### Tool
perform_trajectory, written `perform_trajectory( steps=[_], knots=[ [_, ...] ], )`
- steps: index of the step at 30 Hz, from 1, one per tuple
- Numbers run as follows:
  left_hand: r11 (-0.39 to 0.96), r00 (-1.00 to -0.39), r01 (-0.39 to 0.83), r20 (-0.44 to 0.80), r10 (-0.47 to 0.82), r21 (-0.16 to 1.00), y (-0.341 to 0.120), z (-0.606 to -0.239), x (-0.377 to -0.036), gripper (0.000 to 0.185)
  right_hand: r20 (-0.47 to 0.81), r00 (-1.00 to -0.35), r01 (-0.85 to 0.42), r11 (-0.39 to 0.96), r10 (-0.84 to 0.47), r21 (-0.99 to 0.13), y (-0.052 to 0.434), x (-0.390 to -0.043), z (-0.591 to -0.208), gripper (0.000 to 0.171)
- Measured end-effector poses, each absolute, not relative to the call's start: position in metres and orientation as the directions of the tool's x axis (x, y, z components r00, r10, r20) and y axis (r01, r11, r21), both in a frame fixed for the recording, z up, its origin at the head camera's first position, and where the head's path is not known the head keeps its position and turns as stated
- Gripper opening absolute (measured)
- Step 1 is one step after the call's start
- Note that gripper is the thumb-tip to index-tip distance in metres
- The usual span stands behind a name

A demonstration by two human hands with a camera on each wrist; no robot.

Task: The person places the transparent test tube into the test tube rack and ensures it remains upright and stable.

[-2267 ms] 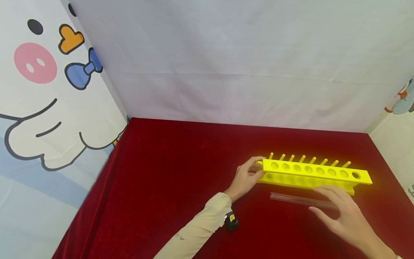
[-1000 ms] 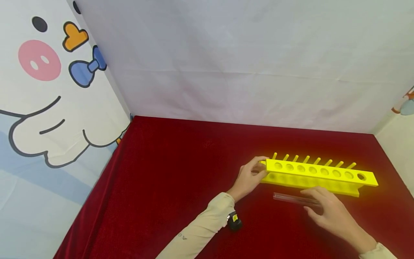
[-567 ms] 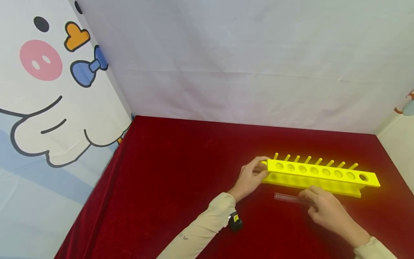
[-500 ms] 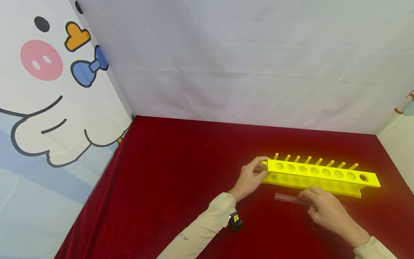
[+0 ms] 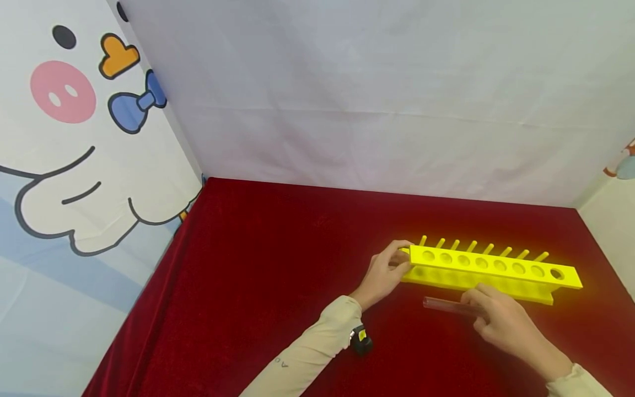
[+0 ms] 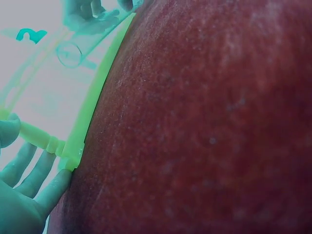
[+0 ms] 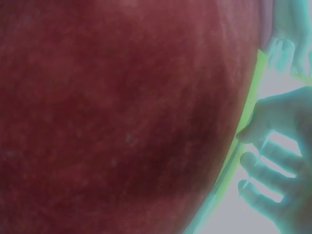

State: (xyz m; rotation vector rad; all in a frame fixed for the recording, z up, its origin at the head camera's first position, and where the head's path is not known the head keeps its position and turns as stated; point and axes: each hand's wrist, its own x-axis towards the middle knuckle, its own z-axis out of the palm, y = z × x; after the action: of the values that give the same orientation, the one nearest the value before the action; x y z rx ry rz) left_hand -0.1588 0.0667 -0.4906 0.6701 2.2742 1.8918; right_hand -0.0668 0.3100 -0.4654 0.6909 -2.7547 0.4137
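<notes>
A long yellow test tube rack (image 5: 496, 267), with a row of round holes on top and several upright pegs behind, stands on the right half of the table. My left hand (image 5: 379, 278) grips its left end; in the left wrist view, the thumb and fingers (image 6: 53, 187) wrap the end post. In front of the rack, my right hand (image 5: 506, 320) pinches a clear glass test tube (image 5: 446, 306) between thumb and fingers. The tube lies nearly level, its open mouth pointing left. My right palm hides its other end. From the left wrist, the mouth of the tube shows as a round rim.
Dark red cloth (image 5: 278, 264) covers the table. A pale fabric wall (image 5: 377, 110) closes off the back, and a cartoon-printed panel (image 5: 74, 165) stands on the left. A black device (image 5: 361, 341) sits at my left wrist.
My right hand has moved left and its fingers, spread over the tube before, have closed on it. The tube has since shifted slightly. My left hand keeps its hold on the rack.
</notes>
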Motion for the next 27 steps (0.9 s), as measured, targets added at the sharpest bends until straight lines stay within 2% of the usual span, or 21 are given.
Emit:
perform_trajectory(
  steps=[8, 27],
  knots=[
    [0.121, -0.898, 0.253, 0.186, 0.400, 0.960, 0.065, -0.489, -0.155, 0.036, 0.319, -0.861, -0.477, 0.847, -0.396, -0.236, 0.305, -0.058, -0.455, 0.045],
    [0.113, -0.899, 0.274, 0.213, 0.384, 0.955, 0.065, -0.491, -0.152, 0.037, 0.368, -0.854, -0.465, 0.857, -0.368, -0.221, 0.297, -0.044, -0.431, 0.049]
  ],
)
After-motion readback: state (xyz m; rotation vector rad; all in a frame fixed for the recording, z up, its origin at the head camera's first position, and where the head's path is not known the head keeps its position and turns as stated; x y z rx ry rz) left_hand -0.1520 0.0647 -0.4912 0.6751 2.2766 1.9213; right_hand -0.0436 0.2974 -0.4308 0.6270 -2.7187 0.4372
